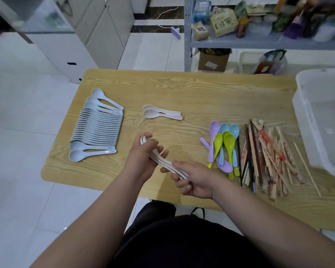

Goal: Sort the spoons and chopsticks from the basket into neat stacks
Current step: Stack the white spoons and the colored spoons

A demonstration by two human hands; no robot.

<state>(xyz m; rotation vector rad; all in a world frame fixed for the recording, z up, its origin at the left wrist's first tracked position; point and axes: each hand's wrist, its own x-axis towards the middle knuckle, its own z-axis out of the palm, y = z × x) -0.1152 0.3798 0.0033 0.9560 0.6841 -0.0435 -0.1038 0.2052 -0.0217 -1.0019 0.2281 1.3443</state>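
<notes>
Above the near edge of the desk [182,89], our left hand [141,159] and right hand [194,180] both clasp a nested bunch of white spoons [163,163]; should either grip loosen, we judge the slick bunch could fan apart and scatter.

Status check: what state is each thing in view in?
Pale blue spoons: nested in a neat row, left.
White spoon pair: stacked, centre.
White spoon bundle: gripped by left hand and right hand.
Coloured spoons: loose heap.
Chopsticks: unsorted pile.
Basket: right edge, visible part empty.
</notes>
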